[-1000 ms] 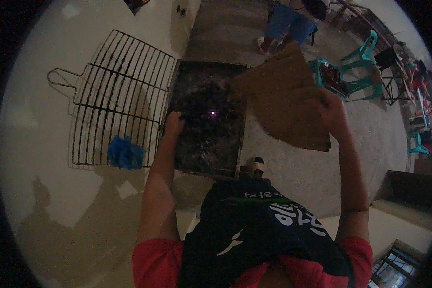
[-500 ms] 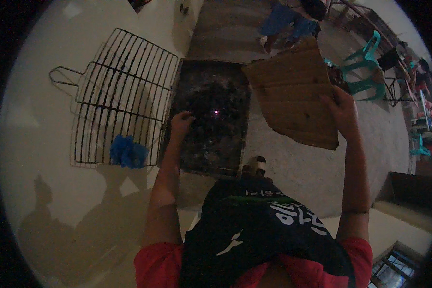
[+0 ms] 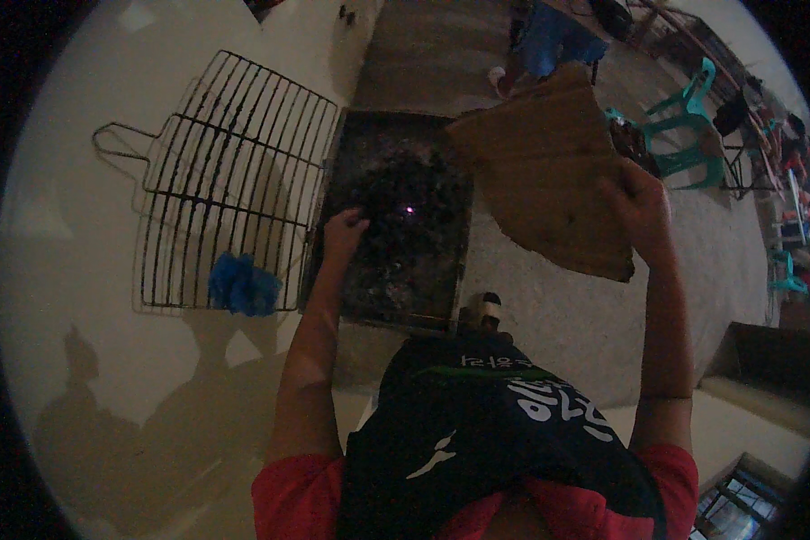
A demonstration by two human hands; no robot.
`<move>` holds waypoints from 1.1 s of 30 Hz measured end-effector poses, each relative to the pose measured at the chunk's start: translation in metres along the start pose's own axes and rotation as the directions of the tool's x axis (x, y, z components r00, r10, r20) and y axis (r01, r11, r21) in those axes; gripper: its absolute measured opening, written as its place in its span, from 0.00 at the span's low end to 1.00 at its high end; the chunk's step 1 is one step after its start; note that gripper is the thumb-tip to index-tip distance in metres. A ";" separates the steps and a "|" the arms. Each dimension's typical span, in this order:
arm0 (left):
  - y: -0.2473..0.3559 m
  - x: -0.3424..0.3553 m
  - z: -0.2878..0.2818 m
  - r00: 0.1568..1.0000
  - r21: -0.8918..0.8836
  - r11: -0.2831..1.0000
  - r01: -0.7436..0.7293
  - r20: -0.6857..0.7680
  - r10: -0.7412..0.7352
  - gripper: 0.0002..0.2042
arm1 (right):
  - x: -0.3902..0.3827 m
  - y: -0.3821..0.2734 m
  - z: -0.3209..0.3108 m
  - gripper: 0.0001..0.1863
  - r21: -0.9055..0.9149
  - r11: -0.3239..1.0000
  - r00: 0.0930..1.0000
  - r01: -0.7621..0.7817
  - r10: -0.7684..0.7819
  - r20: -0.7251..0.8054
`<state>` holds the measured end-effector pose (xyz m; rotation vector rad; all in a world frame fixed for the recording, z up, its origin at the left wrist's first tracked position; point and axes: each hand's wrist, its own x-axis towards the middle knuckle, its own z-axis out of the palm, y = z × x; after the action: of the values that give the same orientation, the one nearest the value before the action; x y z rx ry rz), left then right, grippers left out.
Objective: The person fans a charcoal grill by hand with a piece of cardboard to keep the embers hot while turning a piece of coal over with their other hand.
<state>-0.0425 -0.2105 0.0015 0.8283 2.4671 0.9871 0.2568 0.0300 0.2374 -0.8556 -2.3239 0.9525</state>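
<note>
My right hand (image 3: pixel 641 209) grips the edge of a torn brown cardboard sheet (image 3: pixel 540 162), which is held up at the right of a blackened metal charcoal tray (image 3: pixel 459 270). My left hand (image 3: pixel 346 232) is over the tray's left side, fingers curled; what they hold, if anything, is too small to make out. Dark coals (image 3: pixel 387 189) lie in the tray, with one small glowing spot (image 3: pixel 409 210) among them. A wire grill rack with a handle (image 3: pixel 225 162) leans against the pale wall at the left, with a crumpled blue cloth or plastic (image 3: pixel 243 283) on it.
A person in blue trousers (image 3: pixel 558 40) is beyond the cardboard. Teal plastic chairs (image 3: pixel 688 108) stand at the right, with more people and clutter behind. A dark box-like object (image 3: pixel 756 351) sits at lower right. My shoe (image 3: pixel 490 310) shows below the tray's corner.
The cardboard swung right from over the tray, then back slightly left. My left hand moved a little up and right over the tray. The person in blue trousers shifted position.
</note>
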 end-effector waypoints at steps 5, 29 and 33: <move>-0.013 0.003 0.001 0.999 -0.010 1.000 -0.019 -0.033 0.019 0.15 | 0.003 -0.006 -0.001 0.12 -0.025 0.994 0.994 -0.103 0.104 0.030; -0.045 0.073 0.012 0.996 0.312 0.947 -0.079 0.067 0.061 0.15 | -0.005 -0.009 -0.015 0.10 -0.023 0.997 0.997 -0.078 0.078 0.006; -0.027 0.070 0.012 0.992 0.362 0.926 -0.106 0.101 0.075 0.17 | -0.003 -0.015 -0.019 0.10 -0.217 0.974 0.994 -0.069 0.049 -0.098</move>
<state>-0.1003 -0.1756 -0.0333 1.0841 2.5965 0.5053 0.2658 0.0275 0.2605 -1.0398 -2.3654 0.6705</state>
